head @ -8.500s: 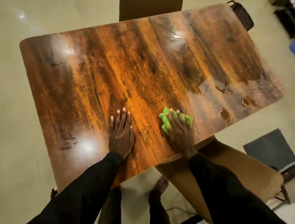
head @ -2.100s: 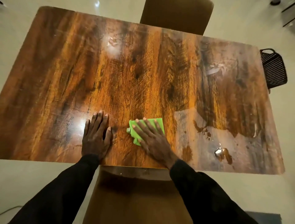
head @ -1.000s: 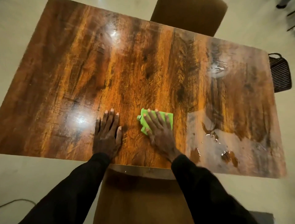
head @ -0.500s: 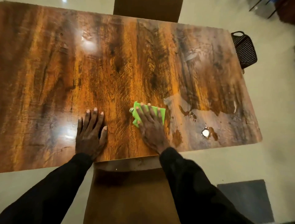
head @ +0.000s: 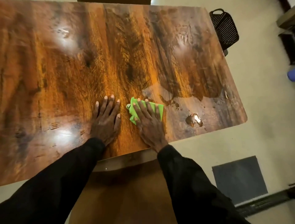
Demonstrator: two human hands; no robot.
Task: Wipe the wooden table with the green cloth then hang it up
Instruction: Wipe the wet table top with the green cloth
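Pressing evenly, the green cloth (head: pixel 158 109) under the flat right hand (head: pixel 148 123) should be swept into the puddle (head: pixel 194 119); the left hand (head: pixel 105 121) is laid spread.

Head view, steeply down (near) over table (head: pixel 67 83)

1. I am seeing only the fringes of the green cloth (head: pixel 130 110); the right hand (head: pixel 147 123) is covering its middle.
2. The wooden table (head: pixel 63 72) is running off the left and top edges.
3. The far chair (head: pixel 111 0) is showing only as a thin strip at the top edge.
4. The table's corner is hiding part of the black basket (head: pixel 225 27).
5. The right edge is cutting a blue object (head: pixel 291 76); I am failing to identify it.
6. Both sleeves are masking much of the near chair (head: pixel 124 191).
7. Blur is smearing the wood grain.
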